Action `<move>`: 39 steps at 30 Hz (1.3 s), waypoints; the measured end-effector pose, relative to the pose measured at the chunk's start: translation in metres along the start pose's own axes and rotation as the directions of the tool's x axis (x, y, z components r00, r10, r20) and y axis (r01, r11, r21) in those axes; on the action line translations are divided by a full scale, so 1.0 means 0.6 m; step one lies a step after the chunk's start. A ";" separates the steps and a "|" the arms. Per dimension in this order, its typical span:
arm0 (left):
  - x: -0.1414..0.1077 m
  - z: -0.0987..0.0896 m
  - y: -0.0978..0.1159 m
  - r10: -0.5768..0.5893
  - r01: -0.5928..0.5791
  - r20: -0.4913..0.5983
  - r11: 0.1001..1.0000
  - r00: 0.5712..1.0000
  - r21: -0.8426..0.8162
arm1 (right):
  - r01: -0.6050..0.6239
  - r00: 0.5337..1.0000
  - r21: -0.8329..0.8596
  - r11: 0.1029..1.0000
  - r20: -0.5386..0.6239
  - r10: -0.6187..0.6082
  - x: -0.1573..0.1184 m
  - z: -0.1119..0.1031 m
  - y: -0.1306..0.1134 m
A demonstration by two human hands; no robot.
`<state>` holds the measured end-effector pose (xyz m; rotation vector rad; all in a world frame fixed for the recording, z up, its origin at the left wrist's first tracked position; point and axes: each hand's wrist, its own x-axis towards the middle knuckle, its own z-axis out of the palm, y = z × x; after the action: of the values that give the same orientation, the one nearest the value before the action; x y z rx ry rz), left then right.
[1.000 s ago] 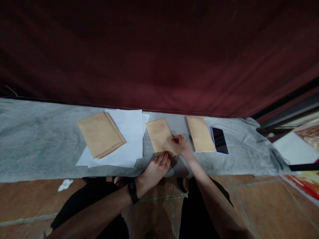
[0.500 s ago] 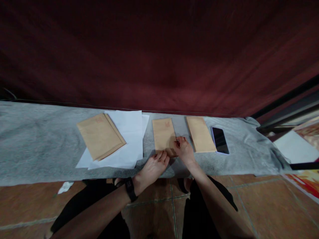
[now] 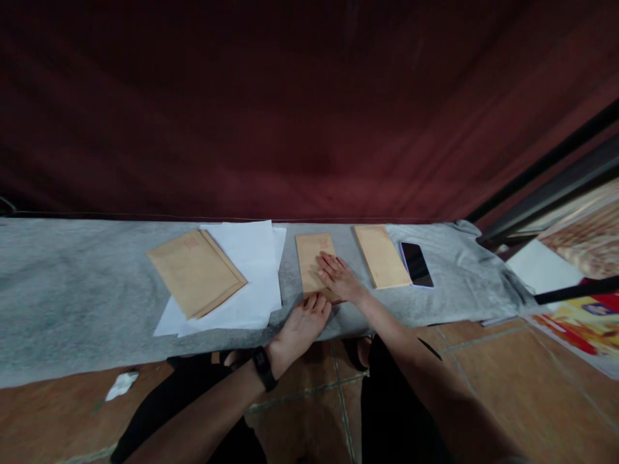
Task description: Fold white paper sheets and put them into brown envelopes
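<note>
A brown paper envelope [image 3: 309,258] with faint red print near its top lies on the grey cloth in front of me. My right hand [image 3: 341,278] rests flat on its right side, fingers stretched out over the paper. At the lower edge, my left hand [image 3: 309,317] has its fingers bent and closed on the envelope; the fingertips are partly hidden. To the right is a stack of brown envelopes [image 3: 382,256]. More brown envelopes [image 3: 196,270] lie at the left, overlapping white paper sheets [image 3: 258,264].
A dark-screened phone [image 3: 416,264] lies beside the right stack. Grey cloth [image 3: 72,290] covers the narrow bench, with a dark red curtain [image 3: 290,129] behind it. A white scrap [image 3: 122,385] is on the tiled floor; a dark metal frame [image 3: 546,174] stands at the right.
My right hand has gone from bent fingers at the envelope's right edge to lying flat on its face. My left hand stays at the lower edge. The view has shifted slightly.
</note>
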<state>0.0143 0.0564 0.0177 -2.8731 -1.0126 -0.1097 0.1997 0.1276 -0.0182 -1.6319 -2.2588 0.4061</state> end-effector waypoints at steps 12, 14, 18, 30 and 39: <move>-0.004 0.009 -0.005 -0.023 0.024 0.042 0.999 0.999 -0.027 | 0.077 0.997 -0.059 0.995 0.038 -0.075 0.085 0.020 -0.029; -0.002 0.010 -0.005 -0.028 0.029 0.037 0.999 0.999 -0.035 | 0.104 0.989 -0.023 0.994 0.106 -0.101 0.081 0.019 -0.038; 0.005 0.004 -0.006 -0.032 0.033 0.052 0.999 0.998 -0.026 | 0.126 0.964 0.098 0.987 0.222 -0.145 0.056 0.009 -0.048; 0.002 -0.010 -0.019 -0.112 0.113 0.012 0.982 0.994 -0.150 | -0.042 0.982 0.562 0.826 0.177 -0.071 -0.064 -0.030 -0.017; 0.004 0.002 -0.027 -0.141 0.130 -0.021 0.951 0.990 -0.282 | 0.168 0.985 0.483 0.859 -0.113 -0.129 -0.136 -0.015 0.018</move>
<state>0.0059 0.0708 0.0179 -3.0287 -1.2817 -0.3480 0.2367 0.0538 -0.0223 -1.1806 -1.9872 0.7897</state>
